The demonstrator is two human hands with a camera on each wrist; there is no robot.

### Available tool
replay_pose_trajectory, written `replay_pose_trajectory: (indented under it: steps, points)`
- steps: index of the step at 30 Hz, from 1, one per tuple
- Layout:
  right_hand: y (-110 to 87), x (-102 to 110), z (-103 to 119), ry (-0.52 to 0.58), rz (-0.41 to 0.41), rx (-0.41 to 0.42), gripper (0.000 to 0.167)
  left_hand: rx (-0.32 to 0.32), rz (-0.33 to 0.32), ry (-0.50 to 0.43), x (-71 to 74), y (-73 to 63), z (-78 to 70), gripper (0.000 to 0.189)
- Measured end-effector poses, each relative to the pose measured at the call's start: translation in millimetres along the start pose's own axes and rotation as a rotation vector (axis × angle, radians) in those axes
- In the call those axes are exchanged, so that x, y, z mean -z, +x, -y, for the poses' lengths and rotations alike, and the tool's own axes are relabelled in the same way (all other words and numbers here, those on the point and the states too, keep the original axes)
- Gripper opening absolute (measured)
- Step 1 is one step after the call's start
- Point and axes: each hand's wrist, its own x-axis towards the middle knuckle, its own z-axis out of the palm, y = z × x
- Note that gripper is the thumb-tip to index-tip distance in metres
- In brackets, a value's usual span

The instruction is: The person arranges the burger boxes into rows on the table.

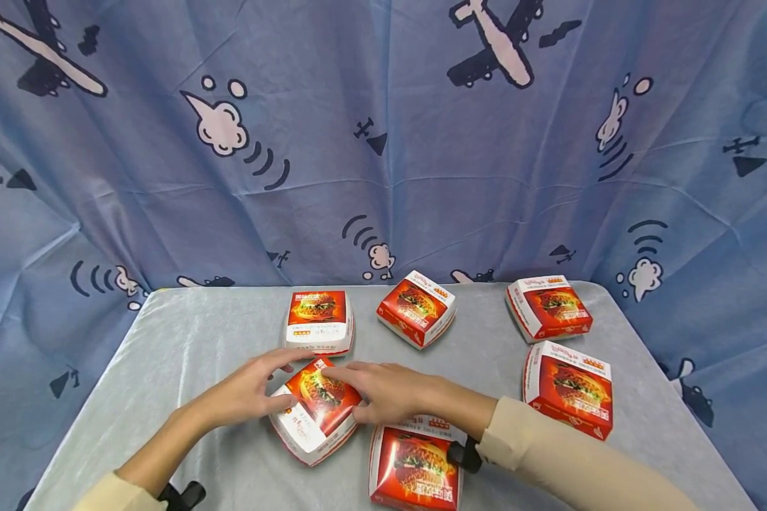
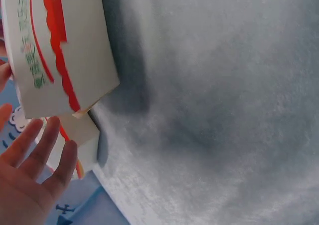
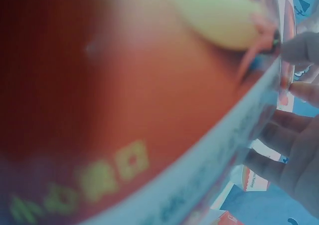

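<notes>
A red and white burger box (image 1: 322, 401) sits askew between both hands, with a burger picture on its lid. My left hand (image 1: 256, 387) is at its left side, thumb at the near left edge and fingers by the far corner; in the left wrist view its fingers (image 2: 37, 157) look straight and spread. From the right, my right hand (image 1: 383, 389) reaches across the lid, its thumb at the right edge. Its fingers (image 3: 266, 165) extend loosely in the right wrist view. A similar burger box (image 1: 415, 465) lies under the right forearm, partly hidden.
Just behind the hands stands another burger box (image 1: 317, 323). Further boxes are at the back middle (image 1: 417, 309), the back right (image 1: 550, 307) and the right side (image 1: 569, 389). A grey cloth covers the table (image 1: 230, 323); a blue patterned curtain (image 1: 319, 142) hangs behind.
</notes>
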Motion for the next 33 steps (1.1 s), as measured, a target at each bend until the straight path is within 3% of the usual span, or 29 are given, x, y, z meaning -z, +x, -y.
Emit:
replay_pose_trajectory:
  steps: [8, 14, 26, 33]
  points:
    - [2.1, 1.0, -3.1, 0.038, 0.005, 0.024, 0.071, 0.025, 0.086, -0.045, 0.3, 0.0, -6.4, 0.062]
    - [2.5, 0.5, -1.6, 0.034, 0.001, 0.011, 0.070, 0.050, 0.109, -0.060, 1.5, 0.0, -6.7, 0.056]
    - [-0.8, 6.0, 2.3, -0.120, -0.053, -0.059, 0.062, 0.049, 0.030, 0.033, 3.8, 0.3, -2.4, 0.045]
    - [-1.1, 2.0, 4.9, -0.160, -0.091, -0.087, 0.064, 0.031, -0.019, 0.037, 3.1, -1.7, -2.0, 0.040]
